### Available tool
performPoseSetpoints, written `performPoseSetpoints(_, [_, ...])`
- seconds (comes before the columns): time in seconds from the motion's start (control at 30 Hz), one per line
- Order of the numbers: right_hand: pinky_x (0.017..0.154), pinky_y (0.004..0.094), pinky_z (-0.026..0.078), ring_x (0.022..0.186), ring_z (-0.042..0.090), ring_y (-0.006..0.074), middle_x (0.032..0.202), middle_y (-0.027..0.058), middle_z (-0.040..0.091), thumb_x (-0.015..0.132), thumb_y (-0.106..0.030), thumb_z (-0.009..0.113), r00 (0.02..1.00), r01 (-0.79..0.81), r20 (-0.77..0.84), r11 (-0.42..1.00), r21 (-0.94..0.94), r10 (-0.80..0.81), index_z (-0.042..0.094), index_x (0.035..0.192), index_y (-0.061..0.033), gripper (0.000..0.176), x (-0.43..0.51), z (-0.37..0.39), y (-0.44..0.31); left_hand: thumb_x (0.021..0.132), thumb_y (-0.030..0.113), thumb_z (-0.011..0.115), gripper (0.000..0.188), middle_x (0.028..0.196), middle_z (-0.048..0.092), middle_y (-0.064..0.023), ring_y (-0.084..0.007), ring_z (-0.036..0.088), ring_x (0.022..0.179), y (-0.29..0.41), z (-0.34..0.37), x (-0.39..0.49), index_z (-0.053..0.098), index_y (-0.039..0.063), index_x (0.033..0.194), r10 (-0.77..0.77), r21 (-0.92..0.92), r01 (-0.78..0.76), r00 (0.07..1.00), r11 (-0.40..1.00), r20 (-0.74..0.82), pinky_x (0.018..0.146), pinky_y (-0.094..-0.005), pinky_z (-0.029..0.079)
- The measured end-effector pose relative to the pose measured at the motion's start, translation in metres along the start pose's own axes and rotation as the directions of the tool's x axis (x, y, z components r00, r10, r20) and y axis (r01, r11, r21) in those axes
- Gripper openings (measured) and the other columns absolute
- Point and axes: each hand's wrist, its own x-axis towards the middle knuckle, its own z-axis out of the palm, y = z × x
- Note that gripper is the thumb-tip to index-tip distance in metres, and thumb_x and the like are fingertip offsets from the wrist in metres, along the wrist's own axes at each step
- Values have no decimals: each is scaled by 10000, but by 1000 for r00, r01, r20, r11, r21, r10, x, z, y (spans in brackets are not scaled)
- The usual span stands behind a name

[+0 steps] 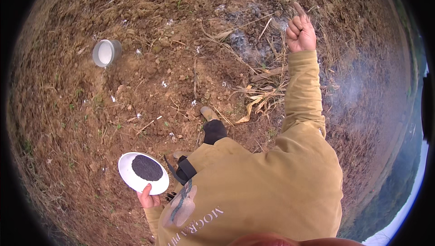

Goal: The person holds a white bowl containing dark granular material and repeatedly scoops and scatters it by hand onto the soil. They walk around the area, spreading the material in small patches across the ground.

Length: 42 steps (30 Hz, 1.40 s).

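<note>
My left hand [149,198] grips the rim of a white bowl [127,169], with the thumb over its edge. Inside the bowl lies a mound of dark, fine-grained material [147,168]. My right hand [301,34] is stretched out above the ground with its index finger pointing and the other fingers curled into the palm. I see nothing held in it, though the curled fingers hide part of the palm. Beneath and beside it are dry stalks and a smoking, ashy patch [248,44] of soil.
A grey bucket [117,50] with white contents stands on the brown, cloddy soil [85,134]. Small white clumps [164,84] dot the ground. Dry corn leaves [255,105] lie near my boot [208,113]. Smoke [353,79] drifts at the right.
</note>
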Motion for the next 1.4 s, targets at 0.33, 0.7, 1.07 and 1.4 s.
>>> performPoseSetpoints(0.33, [389, 183, 235, 509, 304, 83, 677, 8, 388, 915, -159, 352, 190, -791, -425, 394, 469, 885, 442, 939, -52, 142, -260, -18, 166, 714, -59, 516, 508, 1161, 484, -136, -256, 484, 1055, 2, -1, 5, 388, -15, 1203, -6, -27, 7, 1000, 1000, 7, 911, -372, 402])
performPoseSetpoints(0.7, [373, 175, 211, 448, 241, 52, 612, -1, 373, 921, -153, 349, 858, -505, -304, 792, -344, 415, 465, 1082, -56, 220, -5, 22, 138, 719, -53, 515, 513, 1162, 484, -137, -262, 490, 1049, -8, -15, -6, 376, -11, 1211, 22, -87, -28, 997, 996, -70, 910, -376, 405])
performPoseSetpoints(1.07, [377, 185, 194, 461, 218, 70, 565, -21, 301, 921, -160, 337, 983, -182, -12, 983, -12, 181, 427, 1160, -60, 274, 46, 16, 112, 721, -56, 516, 509, 1155, 491, -136, -263, 498, 1040, -11, -21, -12, 380, -6, 1209, -10, -141, -8, 992, 990, -129, 911, -377, 404])
performPoseSetpoints(1.4, [381, 184, 213, 480, 261, 74, 628, -16, 351, 914, -172, 345, 272, -803, -440, 454, 387, 856, 447, 996, -49, 179, -195, -35, 190, 716, -40, 519, 524, 1158, 491, -138, -267, 492, 1056, -14, -23, -10, 365, -4, 1215, -17, -143, -7, 986, 990, -163, 907, -373, 410])
